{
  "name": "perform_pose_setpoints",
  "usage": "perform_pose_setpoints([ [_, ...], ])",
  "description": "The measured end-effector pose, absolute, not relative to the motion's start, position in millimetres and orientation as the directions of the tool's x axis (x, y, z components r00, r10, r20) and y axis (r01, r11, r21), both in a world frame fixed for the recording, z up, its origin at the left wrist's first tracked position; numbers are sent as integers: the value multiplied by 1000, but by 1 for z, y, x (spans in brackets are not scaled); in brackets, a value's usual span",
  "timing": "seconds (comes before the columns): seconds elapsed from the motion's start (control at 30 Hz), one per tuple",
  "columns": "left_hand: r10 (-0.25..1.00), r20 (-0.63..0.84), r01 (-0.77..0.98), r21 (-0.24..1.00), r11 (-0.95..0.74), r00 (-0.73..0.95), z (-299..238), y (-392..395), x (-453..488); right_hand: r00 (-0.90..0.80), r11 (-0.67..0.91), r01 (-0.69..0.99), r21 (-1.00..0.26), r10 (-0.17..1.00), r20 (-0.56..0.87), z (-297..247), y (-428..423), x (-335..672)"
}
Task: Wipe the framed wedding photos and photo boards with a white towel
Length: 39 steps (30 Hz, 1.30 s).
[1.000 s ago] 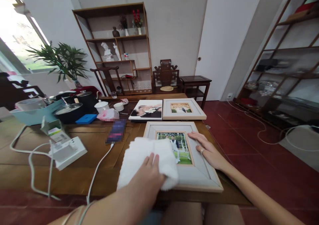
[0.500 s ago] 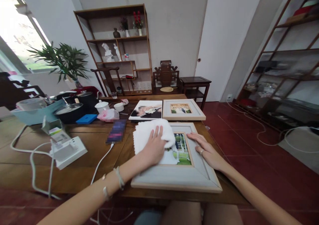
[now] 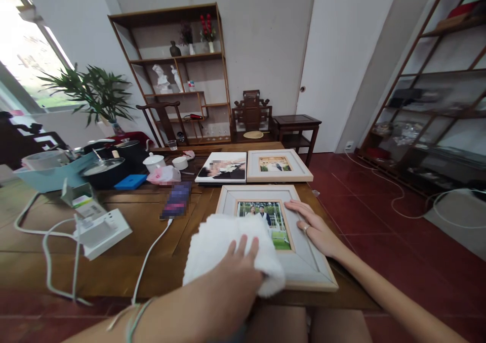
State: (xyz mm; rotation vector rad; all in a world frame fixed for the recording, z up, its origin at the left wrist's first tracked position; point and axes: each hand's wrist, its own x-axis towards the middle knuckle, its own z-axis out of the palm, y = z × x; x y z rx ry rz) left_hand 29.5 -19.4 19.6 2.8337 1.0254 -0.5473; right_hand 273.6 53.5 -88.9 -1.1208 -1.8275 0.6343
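A light wooden picture frame [image 3: 313, 277] with a wide pale mat lies at the table's front edge, a photo of two people [image 3: 279, 221] showing in its middle. My left hand [image 3: 235, 277] presses a folded white cloth [image 3: 216, 239] over the frame's lower left part, its fingers spread on top and its thumb side gripping the cloth. The cloth hides the photo's lower left corner and hangs over the near rim. Along the frame's right side rests my right hand [image 3: 313, 224], fingers stretched flat across the mat, touching the inner border.
Behind lie a second framed photo [image 3: 307, 173] and a white-edged photo panel [image 3: 241, 168]. To the left are a phone [image 3: 176, 201] on a white cable [image 3: 146, 257], an opened white box [image 3: 108, 234], a blue box [image 3: 131, 181], a lidded pan [image 3: 102, 171] and a white pot [image 3: 154, 162].
My left hand has drawn the cloth from the photo's upper left toward me, onto the near side of the frame. More of the photo shows. My right hand has stayed in place.
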Motion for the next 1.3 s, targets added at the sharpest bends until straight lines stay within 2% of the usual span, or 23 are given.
perform_pose_setpoints([
  [0.1,568,-349,617,37,-786,745,16,-40,30,-215,469,442,-765,883,417,-89,54,274],
  [0.2,600,-292,641,66,-764,745,6,-35,35,-215,474,443,-761,880,423,-89,54,274],
  [0.3,676,-234,694,-5,-720,699,-7,-8,40,-223,483,444,-755,876,428,-89,54,274],
  [0.4,758,-69,751,-101,-652,649,-20,35,42,-230,486,444,-753,874,429,-88,54,274],
  [0.5,787,61,786,-130,-604,614,-26,78,43,-227,479,450,-754,878,422,-88,55,273],
  [0.57,781,79,782,-140,-607,620,-25,95,45,-210,470,452,-758,882,421,-88,55,273],
  [0.63,756,41,753,-137,-643,653,-20,97,48,-197,460,449,-766,887,418,-88,56,273],
  [0.73,688,-93,681,-100,-725,720,-8,71,53,-185,447,440,-779,894,409,-87,57,272],
  [0.83,559,-238,569,-32,-822,794,5,23,58,-168,434,432,-791,900,402,-85,57,271],
  [0.93,415,-219,433,44,-900,883,10,-20,64,-159,425,422,-801,904,396,-86,57,272],
  [1.0,385,-170,402,81,-912,907,6,-35,70,-156,423,413,-806,905,396,-87,58,272],
  [1.13,518,-103,527,86,-846,849,-7,-26,78,-155,447,400,-800,894,421,-89,59,274],
  [1.23,674,-84,677,13,-736,734,-20,8,82,-165,451,405,-795,892,421,-89,59,274],
  [1.3,744,-21,743,-40,-669,668,-27,36,85,-170,448,417,-791,893,416,-88,59,273],
])
